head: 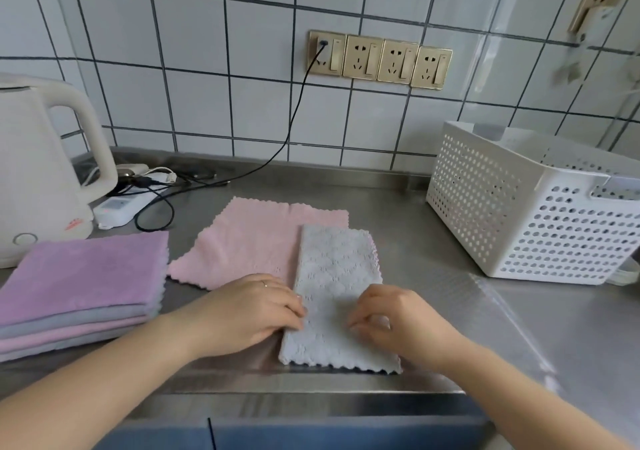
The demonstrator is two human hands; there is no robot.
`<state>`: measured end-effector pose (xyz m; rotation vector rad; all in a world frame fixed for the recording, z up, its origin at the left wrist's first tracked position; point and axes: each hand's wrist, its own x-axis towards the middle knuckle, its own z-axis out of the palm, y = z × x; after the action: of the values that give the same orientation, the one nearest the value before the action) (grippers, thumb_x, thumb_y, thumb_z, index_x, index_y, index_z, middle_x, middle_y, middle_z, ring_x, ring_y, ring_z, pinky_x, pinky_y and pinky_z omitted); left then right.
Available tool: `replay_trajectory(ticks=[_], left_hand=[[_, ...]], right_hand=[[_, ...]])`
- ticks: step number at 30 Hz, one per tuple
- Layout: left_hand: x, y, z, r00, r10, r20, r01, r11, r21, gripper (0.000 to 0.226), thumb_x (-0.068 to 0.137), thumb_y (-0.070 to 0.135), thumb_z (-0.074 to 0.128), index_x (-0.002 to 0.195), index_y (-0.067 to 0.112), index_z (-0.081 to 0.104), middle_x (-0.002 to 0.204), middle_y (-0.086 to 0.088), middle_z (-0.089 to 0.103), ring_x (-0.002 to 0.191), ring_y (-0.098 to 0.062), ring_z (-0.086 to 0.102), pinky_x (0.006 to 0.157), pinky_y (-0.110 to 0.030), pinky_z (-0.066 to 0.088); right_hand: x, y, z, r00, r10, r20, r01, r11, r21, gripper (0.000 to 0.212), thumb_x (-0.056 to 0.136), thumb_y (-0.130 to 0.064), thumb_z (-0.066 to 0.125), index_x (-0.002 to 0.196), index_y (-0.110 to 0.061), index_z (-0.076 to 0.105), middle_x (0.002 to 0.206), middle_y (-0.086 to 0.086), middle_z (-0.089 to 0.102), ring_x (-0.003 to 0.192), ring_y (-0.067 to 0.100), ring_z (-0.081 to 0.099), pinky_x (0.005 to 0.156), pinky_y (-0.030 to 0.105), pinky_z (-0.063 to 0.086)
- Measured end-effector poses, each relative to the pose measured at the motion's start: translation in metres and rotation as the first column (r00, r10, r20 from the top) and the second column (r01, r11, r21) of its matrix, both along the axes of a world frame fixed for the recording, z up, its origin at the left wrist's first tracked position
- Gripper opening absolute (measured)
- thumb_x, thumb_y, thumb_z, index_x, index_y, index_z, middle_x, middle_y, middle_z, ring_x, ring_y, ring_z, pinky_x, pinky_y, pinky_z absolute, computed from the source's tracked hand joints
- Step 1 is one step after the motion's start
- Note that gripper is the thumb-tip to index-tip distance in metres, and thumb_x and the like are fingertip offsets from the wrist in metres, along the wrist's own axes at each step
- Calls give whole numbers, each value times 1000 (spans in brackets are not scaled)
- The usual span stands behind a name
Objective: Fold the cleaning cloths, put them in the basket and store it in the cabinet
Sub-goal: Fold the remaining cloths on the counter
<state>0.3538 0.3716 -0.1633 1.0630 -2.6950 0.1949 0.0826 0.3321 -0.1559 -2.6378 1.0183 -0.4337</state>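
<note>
Pressing grey cloth (pixel 334 297): left hand (pixel 249 311), right hand (pixel 391 321)

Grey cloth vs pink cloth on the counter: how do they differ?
The grey cloth is folded into a narrow strip; the pink cloth lies spread open. Both hands, left hand and right hand, rest on the grey one; the pink one is untouched. Grey overlaps pink's right edge. Both have scalloped edges.

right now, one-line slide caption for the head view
Both hands press a folded grey cloth on the steel counter, pink cloth behind, white basket right.
</note>
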Motion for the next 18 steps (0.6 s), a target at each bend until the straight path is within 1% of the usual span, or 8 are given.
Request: replay_trajectory(ticks=[2, 4, 7, 10, 12, 14, 16, 18], left_hand=[[0, 6, -2, 995, -67, 75, 69, 997, -24, 33, 84, 24, 44, 101, 34, 71, 110, 19, 67, 104, 3, 59, 102, -20, 39], [-2, 7, -2, 985, -121, 125, 128, 991, -50, 34, 84, 20, 43, 101, 32, 72, 110, 16, 69, 102, 1, 62, 98, -23, 44], [-1, 4, -5, 978, -148, 145, 166, 979, -119, 32, 89, 18, 45, 101, 27, 73, 109, 12, 70, 100, -2, 65, 92, -24, 50], [-1, 2, -9, 986, -134, 104, 147, 981, -129, 36, 97, 22, 36, 101, 24, 72, 103, 11, 72, 94, -4, 66, 88, -24, 52], [-5, 4, -8, 999, -42, -15, 41, 998, -57, 27, 89, 24, 44, 96, 23, 69, 85, 11, 71, 76, -8, 63, 71, -28, 55], [-12, 7, -2, 955, 135, -265, -116, 989, 88, 20, 84, 29, 45, 87, 24, 64, 72, 12, 63, 64, -8, 55, 60, -30, 49], [-21, 4, 7, 797, 305, -521, -178, 943, 280, 15, 88, 25, 49, 76, 25, 57, 67, 14, 59, 61, -8, 52, 58, -23, 44], [-33, -6, 14, 624, 423, -657, -196, 899, 392, 29, 91, 13, 51, 65, 25, 46, 55, 18, 50, 54, -3, 43, 53, -15, 33]], right_hand=[[0, 15, -4, 997, 63, -45, -62, 998, 28, 23, 79, -45, 58, 92, -31, 71, 94, -14, 61, 88, 1, 55, 78, 15, 45], [-1, 20, -6, 997, 58, -42, -57, 998, 17, 35, 75, -54, 53, 96, -31, 71, 98, -16, 60, 93, 0, 54, 82, 15, 44], [-3, 22, -9, 997, 64, -40, -65, 998, -23, 43, 73, -59, 51, 101, -32, 71, 105, -16, 61, 98, 2, 54, 85, 20, 46], [-5, 25, -14, 997, 66, -29, -68, 997, -48, 45, 75, -60, 51, 104, -31, 70, 108, -16, 61, 101, 2, 54, 88, 23, 47], [-6, 25, -13, 998, 68, -13, -69, 997, -31, 48, 77, -63, 53, 109, -30, 67, 111, -15, 60, 103, 1, 53, 91, 21, 45], [-7, 25, -8, 998, 54, 37, -54, 999, -3, 54, 77, -65, 53, 117, -30, 61, 113, -15, 59, 104, 0, 52, 92, 19, 42], [-9, 25, -3, 992, -23, 124, 14, 997, 71, 55, 76, -66, 51, 123, -37, 52, 114, -21, 59, 104, -5, 53, 87, 15, 41], [-11, 23, -3, 958, -146, 249, 98, 976, 193, 53, 75, -64, 56, 124, -49, 44, 116, -29, 57, 106, -10, 52, 87, 11, 40]])
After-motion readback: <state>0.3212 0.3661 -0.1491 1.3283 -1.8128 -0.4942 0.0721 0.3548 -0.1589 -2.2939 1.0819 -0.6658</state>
